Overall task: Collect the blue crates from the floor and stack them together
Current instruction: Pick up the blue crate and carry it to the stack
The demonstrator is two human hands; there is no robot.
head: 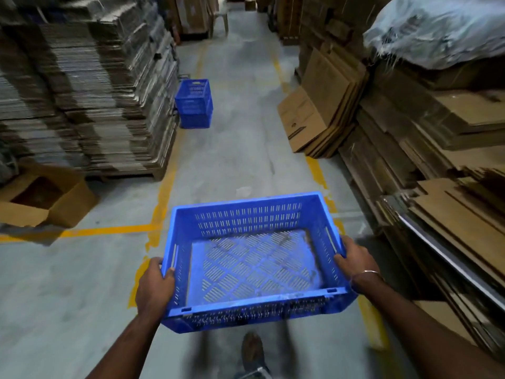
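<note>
I carry an empty blue slotted crate (254, 258) in front of me, off the floor and level. My left hand (154, 285) grips its left wall, fingers hooked over the rim by the handle slot. My right hand (355, 259) grips the right wall the same way. Farther down the aisle, a stack of blue crates (194, 103) stands on the floor against the left pile of cardboard.
Tall piles of flattened cardboard (90, 86) line the left; more cardboard sheets (322, 110) and shelves line the right. An open carton (46, 199) sits on the floor at left. Yellow floor lines (109, 229) mark the grey aisle. My foot (252, 348) shows below the crate.
</note>
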